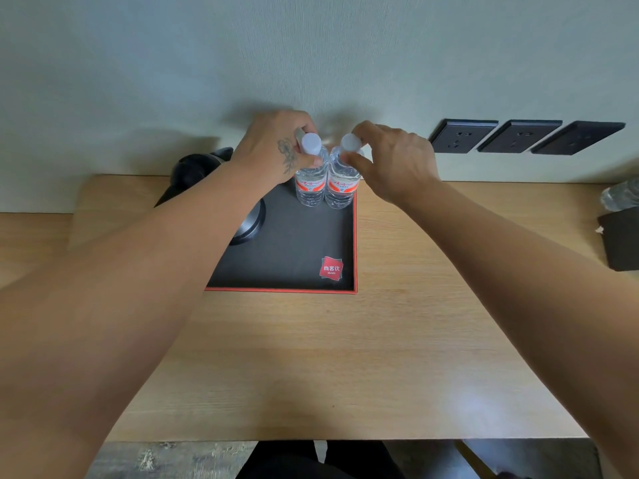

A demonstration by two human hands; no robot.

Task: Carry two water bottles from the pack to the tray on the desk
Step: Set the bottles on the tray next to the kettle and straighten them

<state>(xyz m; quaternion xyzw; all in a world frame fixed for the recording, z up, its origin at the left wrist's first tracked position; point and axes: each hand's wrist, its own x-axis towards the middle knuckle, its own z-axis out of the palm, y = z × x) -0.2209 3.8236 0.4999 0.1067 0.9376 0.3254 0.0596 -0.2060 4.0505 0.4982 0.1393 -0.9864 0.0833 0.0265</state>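
Two clear water bottles with red labels and pale caps stand upright side by side at the far right corner of a black tray with a red rim. My left hand grips the neck of the left bottle just under its cap. My right hand pinches the neck of the right bottle with thumb and fingers. The bottles touch each other and their bases rest on the tray floor.
A black kettle on a round base sits at the tray's left, partly hidden by my left forearm. Three dark wall sockets are at the right. A plastic-wrapped pack and a dark box lie at the desk's right edge.
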